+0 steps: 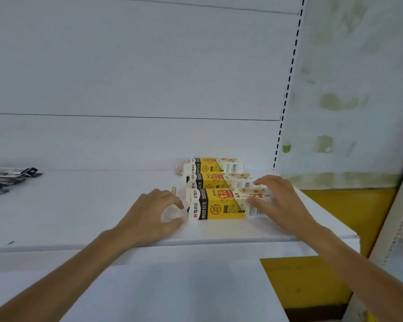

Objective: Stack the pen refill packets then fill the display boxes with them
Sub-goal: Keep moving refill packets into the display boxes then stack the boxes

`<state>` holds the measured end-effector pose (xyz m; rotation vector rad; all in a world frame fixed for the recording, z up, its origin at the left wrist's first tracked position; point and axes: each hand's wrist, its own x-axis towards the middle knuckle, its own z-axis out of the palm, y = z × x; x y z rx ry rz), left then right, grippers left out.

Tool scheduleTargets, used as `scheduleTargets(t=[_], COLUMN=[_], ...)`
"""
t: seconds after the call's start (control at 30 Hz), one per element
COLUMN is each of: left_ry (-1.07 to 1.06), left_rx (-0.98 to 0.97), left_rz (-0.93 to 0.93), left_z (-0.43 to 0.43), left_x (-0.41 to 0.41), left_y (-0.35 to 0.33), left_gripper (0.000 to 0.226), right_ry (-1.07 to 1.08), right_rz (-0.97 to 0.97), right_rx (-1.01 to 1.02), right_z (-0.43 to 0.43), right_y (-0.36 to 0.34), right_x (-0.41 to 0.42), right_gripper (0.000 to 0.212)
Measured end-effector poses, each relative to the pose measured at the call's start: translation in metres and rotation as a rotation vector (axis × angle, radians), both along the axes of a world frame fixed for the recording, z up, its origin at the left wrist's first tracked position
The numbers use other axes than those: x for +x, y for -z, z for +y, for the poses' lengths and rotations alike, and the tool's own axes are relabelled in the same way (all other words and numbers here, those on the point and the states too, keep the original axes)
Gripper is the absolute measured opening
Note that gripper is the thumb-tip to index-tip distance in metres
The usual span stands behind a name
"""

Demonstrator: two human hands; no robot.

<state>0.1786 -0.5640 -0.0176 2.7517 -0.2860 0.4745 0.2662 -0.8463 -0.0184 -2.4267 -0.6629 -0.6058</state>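
glossy yellow cardboard display boxes point(215, 189) lie flat. our left hand point(149, 214) pinches the nearest box's point(216, 204) clear flap point(172, 212); right hand point(275, 201) fingers rest spread on it.

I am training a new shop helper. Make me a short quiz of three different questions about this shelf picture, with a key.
1. True or false: the left hand rests at the left end of the nearest display box.
2. How many yellow display boxes lie on the shelf? A) two B) three C) five
3. Fill in: the loose refill packets lie at the far ____ of the shelf.

Key: 1 true; 2 B; 3 left. The right hand covers the right ends of the two nearest boxes.
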Motion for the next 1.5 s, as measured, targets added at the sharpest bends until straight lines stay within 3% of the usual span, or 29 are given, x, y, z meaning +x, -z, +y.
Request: scheduleTargets(t=[0.07, 0.13, 0.23, 0.27, 0.4, 0.57, 0.73, 1.0, 1.17, 1.5], left_ry=[0.031, 0.061, 0.073, 0.071, -0.068, -0.288, -0.367, -0.727, -0.844, -0.759], left_rx=[0.066, 0.068, -0.11, -0.152, -0.111, -0.149, -0.222, -0.104, 0.002, -0.036], left_rz=[0.039, 0.069, 0.153, 0.164, 0.042, -0.138, -0.047, -0.153, -0.062, -0.002], left_z=[-0.009, -0.018, -0.021, -0.019, -0.003, 0.027, 0.091, 0.247, 0.35, 0.467], left_x=[-0.002, -0.006, -0.013, -0.016, -0.026, -0.06, -0.127, -0.291, -0.35, -0.327], left_y=[0.003, 0.001, -0.002, -0.002, 0.003, 0.006, -0.002, -0.026, -0.023, -0.019], left_gripper=[0.069, 0.059, 0.035, 0.036, 0.052, 0.027, 0.028, 0.039, 0.048, 0.046], right_ry=[0.003, -0.018, -0.051, -0.06, -0.04, -0.007, -0.338, -0.778, -0.845, -0.752], right_rz=[0.05, 0.049, 0.058, 0.068, 0.096, -0.101, -0.231, -0.225, -0.045, -0.033], right_rx=[0.067, 0.058, 0.094, 0.098, 0.035, -0.055, 0.06, 0.083, 0.025, 0.002], right_z=[0.006, 0.009, 0.007, 0.006, 0.009, 0.038, 0.151, 0.406, 0.527, 0.643], right_y=[0.01, 0.017, 0.017, 0.017, 0.01, -0.007, -0.038, -0.068, -0.031, -0.034], right_x=[-0.002, -0.005, -0.007, -0.008, -0.005, -0.023, -0.071, -0.188, -0.23, -0.24], right_gripper=[0.044, 0.047, 0.049, 0.048, 0.046, 0.05, 0.041, 0.049, 0.052, 0.052])
